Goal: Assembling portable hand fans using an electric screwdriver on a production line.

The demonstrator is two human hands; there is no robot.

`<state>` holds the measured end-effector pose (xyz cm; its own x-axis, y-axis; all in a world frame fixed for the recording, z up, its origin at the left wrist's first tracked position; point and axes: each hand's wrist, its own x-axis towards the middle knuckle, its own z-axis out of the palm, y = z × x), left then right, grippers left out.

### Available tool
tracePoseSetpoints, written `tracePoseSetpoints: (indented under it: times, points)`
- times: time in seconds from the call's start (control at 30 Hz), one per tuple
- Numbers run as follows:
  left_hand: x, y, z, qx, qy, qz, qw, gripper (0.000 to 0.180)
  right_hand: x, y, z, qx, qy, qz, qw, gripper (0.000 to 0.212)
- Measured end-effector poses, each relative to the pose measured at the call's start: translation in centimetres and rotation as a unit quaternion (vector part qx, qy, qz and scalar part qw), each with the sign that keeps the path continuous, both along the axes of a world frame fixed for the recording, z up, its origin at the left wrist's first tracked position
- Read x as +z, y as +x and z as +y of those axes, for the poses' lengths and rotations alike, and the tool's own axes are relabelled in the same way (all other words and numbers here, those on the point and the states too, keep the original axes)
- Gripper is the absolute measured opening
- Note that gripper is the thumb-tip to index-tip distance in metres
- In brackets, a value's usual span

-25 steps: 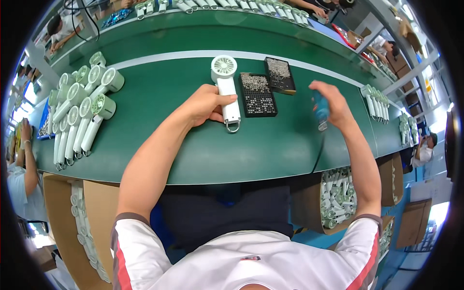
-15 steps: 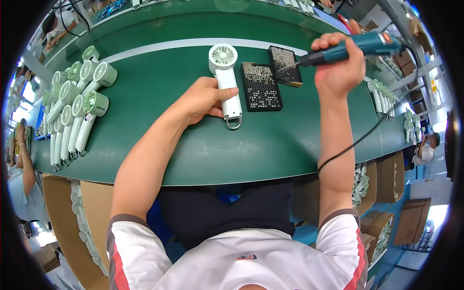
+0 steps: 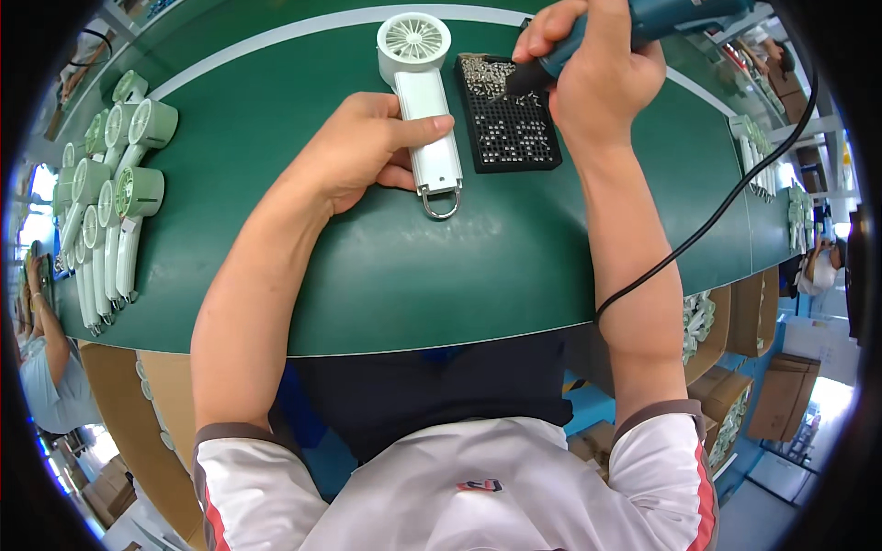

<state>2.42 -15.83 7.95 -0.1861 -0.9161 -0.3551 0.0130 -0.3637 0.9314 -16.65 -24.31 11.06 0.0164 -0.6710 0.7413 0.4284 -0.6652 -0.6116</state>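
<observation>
A white handheld fan point(image 3: 430, 133) lies on the green table, its round grille away from me and its metal loop toward me. My left hand point(image 3: 372, 147) is closed around its handle, thumb on top. My right hand point(image 3: 606, 78) grips a teal electric screwdriver point(image 3: 666, 20) with a black nose and a cable. Its tip points down at a black screw tray point(image 3: 514, 129) just right of the fan; whether it touches a screw I cannot make out. Small silver screws lie heaped at the tray's far end and sit in holes nearer me. A second tray is mostly hidden behind my right hand.
Several pale green and white fans point(image 3: 115, 197) stand clustered on the table's left. More fans point(image 3: 753, 151) are at the far right. The black cable point(image 3: 726, 216) loops across my right forearm. Cardboard boxes point(image 3: 721, 317) stand below the table's edge; other people are at both sides.
The screwdriver in my right hand has moved left, from the farther tray to the nearer one. My left hand still holds the fan. The whole view has shifted, with the table things higher up.
</observation>
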Motion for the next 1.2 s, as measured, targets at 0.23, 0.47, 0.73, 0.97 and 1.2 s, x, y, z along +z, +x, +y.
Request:
tracePoseSetpoints:
  times: [0.23,0.47,0.73,0.97,1.2]
  points:
    - [0.2,-0.1,0.3,0.004,-0.004,0.005,1.0,0.039,2.3,1.6,2.2,-0.081,0.191,0.016,0.978,0.031]
    - [0.1,0.1,0.4,-0.003,-0.017,-0.003,1.0,0.04,1.8,1.6,1.7,-0.07,0.192,0.013,0.979,0.032]
    - [0.1,-0.1,0.4,0.009,-0.01,-0.01,1.0,0.038,1.6,1.7,1.7,-0.074,0.196,0.029,0.977,0.033]
    - [0.3,-0.1,0.4,0.011,-0.009,-0.021,1.0,0.038,1.8,1.7,1.8,-0.082,0.204,0.012,0.975,0.033]
    - [0.4,-0.1,0.5,0.014,-0.007,-0.026,1.0,0.039,1.6,2.0,1.9,-0.085,0.216,0.02,0.973,0.033]
